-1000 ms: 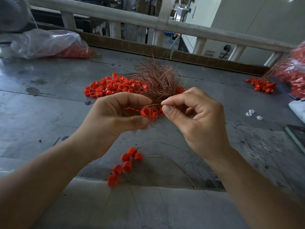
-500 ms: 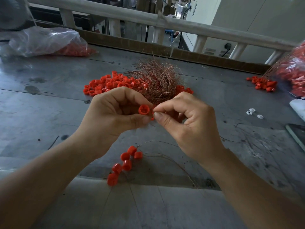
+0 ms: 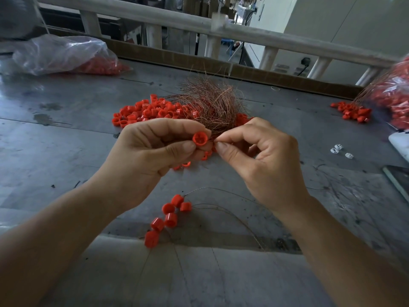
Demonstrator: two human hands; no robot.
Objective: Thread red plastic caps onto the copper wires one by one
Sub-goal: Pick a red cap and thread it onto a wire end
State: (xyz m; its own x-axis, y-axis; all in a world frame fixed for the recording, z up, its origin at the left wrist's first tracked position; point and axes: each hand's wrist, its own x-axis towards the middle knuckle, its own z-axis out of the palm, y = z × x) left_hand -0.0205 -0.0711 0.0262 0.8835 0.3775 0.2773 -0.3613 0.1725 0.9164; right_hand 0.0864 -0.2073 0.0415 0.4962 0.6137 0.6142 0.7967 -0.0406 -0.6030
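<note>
While the left hand (image 3: 146, 156) pinches a round red plastic cap (image 3: 199, 138), open mouth facing us, the right hand (image 3: 263, 160) pinches a thin copper wire end (image 3: 214, 140) just beside its rim.

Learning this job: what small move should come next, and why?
Probably nudge the right hand toward the cap, feeding the wire it pinches into the cap's hole. The left hand holds the cap close beside the right fingers, and the wire seems not yet through.
</note>
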